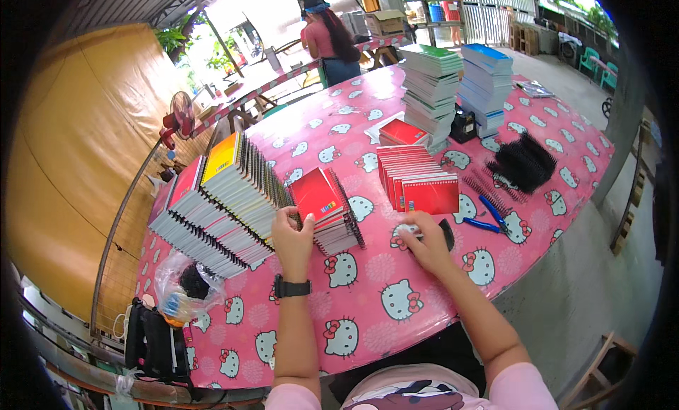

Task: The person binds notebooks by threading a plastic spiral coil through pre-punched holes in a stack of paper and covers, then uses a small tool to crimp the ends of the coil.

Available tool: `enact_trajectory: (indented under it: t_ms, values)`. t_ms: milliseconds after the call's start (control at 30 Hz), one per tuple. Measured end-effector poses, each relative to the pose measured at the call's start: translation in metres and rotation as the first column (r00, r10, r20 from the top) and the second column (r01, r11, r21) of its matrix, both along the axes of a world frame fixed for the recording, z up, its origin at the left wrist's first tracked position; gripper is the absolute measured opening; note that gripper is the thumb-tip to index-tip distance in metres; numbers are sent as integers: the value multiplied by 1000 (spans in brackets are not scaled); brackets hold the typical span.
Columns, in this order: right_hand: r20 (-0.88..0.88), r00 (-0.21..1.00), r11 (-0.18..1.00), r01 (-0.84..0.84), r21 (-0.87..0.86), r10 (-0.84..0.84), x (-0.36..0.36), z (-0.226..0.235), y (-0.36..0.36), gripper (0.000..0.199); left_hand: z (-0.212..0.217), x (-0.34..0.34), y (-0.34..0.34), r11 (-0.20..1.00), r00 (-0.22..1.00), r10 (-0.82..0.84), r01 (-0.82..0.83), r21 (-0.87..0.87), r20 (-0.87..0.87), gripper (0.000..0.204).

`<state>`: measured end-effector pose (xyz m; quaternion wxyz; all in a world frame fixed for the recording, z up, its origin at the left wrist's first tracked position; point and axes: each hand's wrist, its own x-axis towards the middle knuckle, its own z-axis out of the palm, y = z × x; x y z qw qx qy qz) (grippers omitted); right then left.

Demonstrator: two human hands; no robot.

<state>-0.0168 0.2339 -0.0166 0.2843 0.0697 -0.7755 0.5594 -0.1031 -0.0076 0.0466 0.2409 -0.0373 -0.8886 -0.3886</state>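
My left hand (291,235), with a black watch on its wrist, is closed at the left edge of a short stack of red spiral notebooks (315,196). Its thumb lies along the top notebook's edge, and the other fingers are partly hidden. My right hand (428,244) is over the tabletop, just below a fanned row of red-covered notebooks (431,193). Its fingers are bent but apart, with no held thing visible. Beside it lies a small black curved object (447,235), partly covered by the hand.
Tall piles of spiral notebooks (237,180) stand left. Two high stacks of book blocks, green-topped (429,92) and blue-topped (486,88), stand at the back. Blue-handled pliers (488,219) and black binding coils (525,164) lie right. A plastic bag (185,286) sits near left. Another person (329,42) stands beyond.
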Motion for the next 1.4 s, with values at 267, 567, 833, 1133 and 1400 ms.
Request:
enact_trajectory:
  t_ms: [267, 567, 833, 1133, 1400]
  values:
    - [10, 994, 942, -103, -319, 111, -144, 11, -54, 71, -55, -40, 26, 793, 891, -306, 433, 428, -335, 51]
    - [-129, 952, 851, -307, -427, 279, -212, 18, -70, 55, -44, -28, 43, 765, 877, -167, 403, 502, -450, 54]
    - [-4, 883, 717, -385, -581, 470, -219, 27, -89, 33, -54, -28, 41, 930, 871, 8, 174, 324, -491, 49]
    - [41, 955, 933, -278, -227, 295, -210, 27, -73, 54, -52, -28, 39, 824, 872, 49, 240, 513, -487, 63]
    - [330, 944, 827, -179, 533, -9, -53, 25, 48, 54, 87, 61, 42, 573, 450, 251, 645, 506, -857, 64]
